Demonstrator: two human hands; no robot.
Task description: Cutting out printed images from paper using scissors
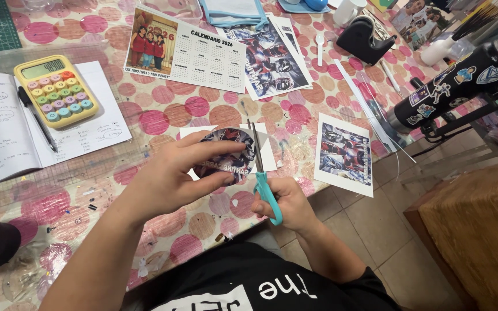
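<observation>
At frame centre I see the left hand (165, 175) pinching a round printed picture (226, 155); the right hand (286, 201) grips teal-handled scissors (263, 175), blades against the picture's right edge.

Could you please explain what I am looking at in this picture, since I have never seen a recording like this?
There is no machine here: one camera on a person's head looks down at their two bare hands. The left hand holds a round printed picture, partly cut from white paper. The right hand holds teal-handled scissors, blades at the picture's right edge. Beneath is a table with a pink-spotted cover. On it lie a yellow calculator, an open notebook with a pen, a printed calendar sheet, more printed pictures, and a black tape dispenser. A black bottle covered in stickers lies at the right.
</observation>
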